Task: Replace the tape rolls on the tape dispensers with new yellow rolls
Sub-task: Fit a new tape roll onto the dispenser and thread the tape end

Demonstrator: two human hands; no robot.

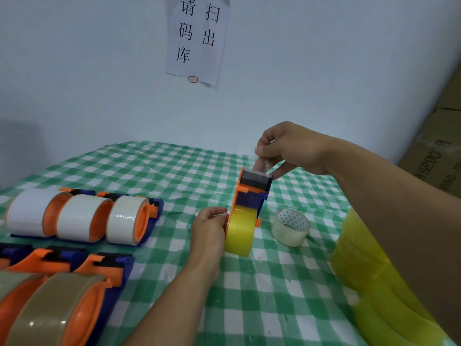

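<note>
An orange and blue tape dispenser (pixel 252 193) stands on the checked cloth with a yellow roll (pixel 240 232) mounted in it. My left hand (pixel 209 229) grips the side of that roll and dispenser. My right hand (pixel 289 149) pinches the clear free end of the tape (pixel 260 166) just above the dispenser's cutter head. A removed whitish roll (pixel 290 227) lies flat to the right of the dispenser. A stack of new yellow rolls (pixel 374 283) sits at the right, partly hidden by my right forearm.
Three dispensers with white rolls (pixel 79 217) line up at the left. Closer dispensers with brown rolls (pixel 57 303) fill the bottom left corner. A green checked tablecloth (pixel 274 295) covers the table against a wall with a paper sign (pixel 198 38). Cardboard boxes (pixel 436 156) stand at the right.
</note>
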